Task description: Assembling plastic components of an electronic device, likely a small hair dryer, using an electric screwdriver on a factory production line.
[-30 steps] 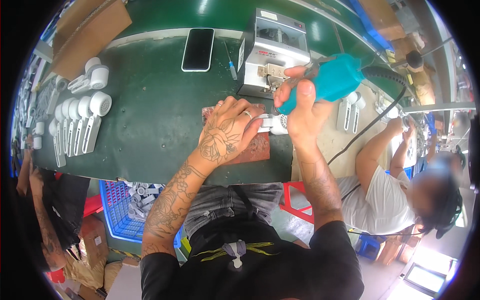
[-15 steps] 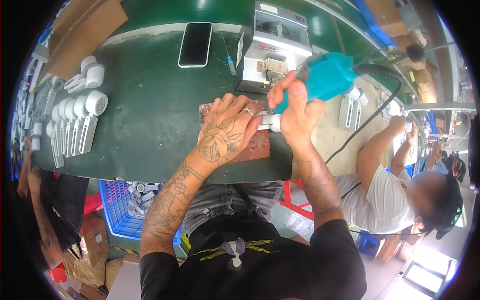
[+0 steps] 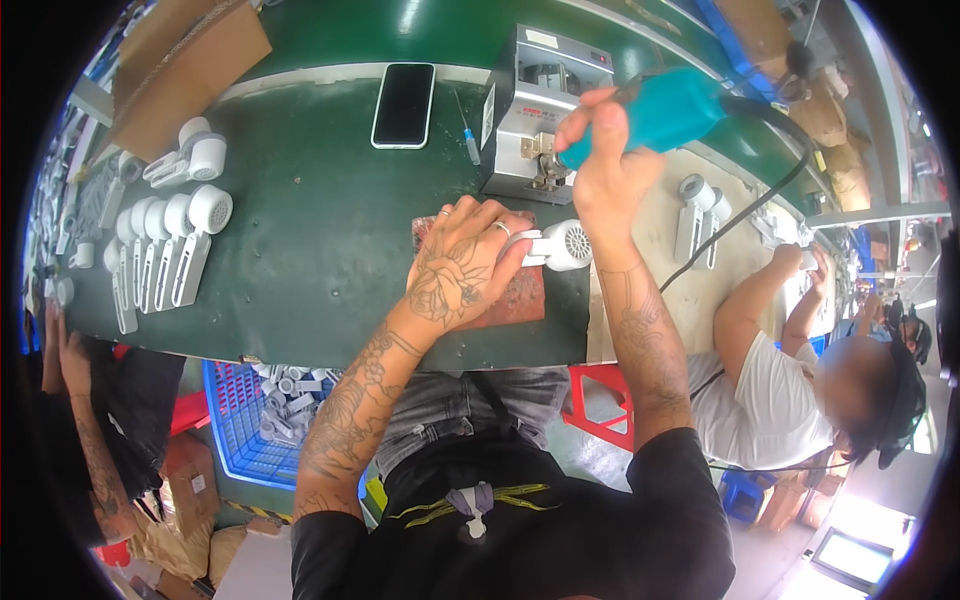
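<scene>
My left hand presses a white plastic part with a round, perforated head against a reddish-brown pad. Its fingers cover most of the part's arm; the head sticks out to the right. In my right hand is a teal electric screwdriver, its black cable running off to the right. The driver's tip end is at the front of a grey metal screw feeder, by its small outlet fittings. Whether a screw sits on the tip is too small to tell.
A phone and a small blue-handled screwdriver lie beyond my left hand. Several white parts line the left of the green table. A blue basket of grey pieces stands below. To the right sits a co-worker.
My right hand has lifted the electric screwdriver off the white part and carried it forward to the screw feeder. The part's perforated head now shows; my left hand still holds it.
</scene>
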`<move>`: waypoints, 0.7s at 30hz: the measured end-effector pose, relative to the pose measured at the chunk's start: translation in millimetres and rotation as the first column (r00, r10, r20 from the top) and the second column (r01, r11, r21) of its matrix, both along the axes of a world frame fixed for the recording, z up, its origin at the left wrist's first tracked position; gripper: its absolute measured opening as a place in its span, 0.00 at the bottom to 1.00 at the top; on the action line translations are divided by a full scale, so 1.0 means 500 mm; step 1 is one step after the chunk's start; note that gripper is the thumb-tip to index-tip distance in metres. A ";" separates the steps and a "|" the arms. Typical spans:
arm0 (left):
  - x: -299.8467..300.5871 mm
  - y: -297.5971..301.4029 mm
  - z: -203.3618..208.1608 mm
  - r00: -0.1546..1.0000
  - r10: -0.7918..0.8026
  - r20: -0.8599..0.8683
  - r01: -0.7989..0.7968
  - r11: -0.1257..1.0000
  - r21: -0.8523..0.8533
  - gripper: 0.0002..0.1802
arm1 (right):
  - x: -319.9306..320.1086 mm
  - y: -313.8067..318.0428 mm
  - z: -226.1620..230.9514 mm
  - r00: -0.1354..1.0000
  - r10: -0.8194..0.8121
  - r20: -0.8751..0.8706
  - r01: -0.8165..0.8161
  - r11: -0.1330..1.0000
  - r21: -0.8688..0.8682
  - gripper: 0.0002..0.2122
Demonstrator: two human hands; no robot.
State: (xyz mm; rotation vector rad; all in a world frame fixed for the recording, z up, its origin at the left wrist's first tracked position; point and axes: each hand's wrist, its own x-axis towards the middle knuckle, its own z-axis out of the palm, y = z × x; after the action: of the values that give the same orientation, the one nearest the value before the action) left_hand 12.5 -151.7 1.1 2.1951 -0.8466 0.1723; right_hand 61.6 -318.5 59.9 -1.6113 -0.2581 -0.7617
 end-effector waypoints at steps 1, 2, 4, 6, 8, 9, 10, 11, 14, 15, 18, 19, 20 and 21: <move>-0.001 -0.001 0.000 1.000 -0.003 -0.007 0.003 1.000 -0.011 0.12 | -0.001 -0.001 -0.009 1.000 0.022 0.009 -0.022 0.999 0.031 0.18; 0.001 -0.003 0.002 1.000 -0.004 -0.004 0.004 1.000 -0.011 0.12 | -0.001 -0.007 -0.017 1.000 0.021 0.012 -0.021 0.999 0.030 0.18; 0.000 -0.008 0.000 1.000 -0.008 0.002 0.008 1.000 -0.004 0.13 | -0.006 -0.018 -0.023 0.998 0.060 -0.025 -0.059 0.997 0.053 0.17; 0.001 -0.003 0.002 1.000 -0.004 -0.020 0.003 1.000 -0.006 0.13 | -0.009 -0.013 -0.019 0.995 0.061 -0.079 -0.057 0.997 0.051 0.18; 0.003 0.001 0.002 0.999 -0.002 -0.045 0.001 1.000 -0.004 0.13 | -0.024 -0.008 -0.005 0.989 0.058 -0.135 -0.052 0.997 0.052 0.18; 0.003 0.006 0.001 0.999 0.011 -0.033 -0.011 1.000 0.014 0.13 | -0.043 0.000 0.002 0.984 0.043 -0.174 -0.028 0.996 0.086 0.19; 0.001 0.007 0.000 0.999 0.024 -0.023 -0.024 0.999 0.031 0.13 | -0.065 0.005 0.008 0.976 0.029 -0.216 -0.004 0.993 0.117 0.19; 0.000 0.006 0.001 0.999 0.026 -0.030 -0.025 0.999 0.033 0.13 | -0.091 0.006 0.015 0.973 0.023 -0.228 0.007 0.992 0.130 0.23; 0.004 -0.005 0.004 1.000 0.005 -0.013 -0.005 1.000 -0.006 0.13 | -0.140 -0.008 0.006 0.962 0.129 -0.241 -0.089 0.981 0.171 0.27; 0.005 -0.004 0.002 1.000 0.007 -0.013 -0.007 1.000 -0.002 0.13 | -0.145 -0.010 0.001 0.963 0.145 -0.228 -0.114 0.983 0.143 0.29; 0.002 -0.004 0.006 1.000 0.012 -0.026 -0.012 1.000 0.006 0.13 | -0.150 -0.007 -0.007 0.964 0.161 -0.209 -0.132 0.980 0.146 0.28; 0.001 -0.004 0.007 0.999 0.020 -0.038 -0.020 1.000 0.008 0.13 | -0.151 -0.008 -0.010 0.965 0.160 -0.209 -0.131 0.980 0.148 0.28; 0.001 -0.005 0.006 0.999 0.019 -0.038 -0.018 1.000 0.009 0.13 | -0.152 -0.010 -0.012 0.964 0.152 -0.217 -0.121 0.981 0.151 0.28; 0.001 -0.005 0.006 0.999 0.014 -0.034 -0.013 1.000 0.010 0.13 | -0.153 -0.010 -0.014 0.963 0.146 -0.225 -0.113 0.981 0.155 0.27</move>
State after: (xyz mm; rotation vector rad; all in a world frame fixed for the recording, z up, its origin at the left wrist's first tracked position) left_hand 13.0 -154.0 4.0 2.2071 -0.8157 0.1378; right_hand -14.7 -323.5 52.7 -1.5178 -0.1329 -0.4716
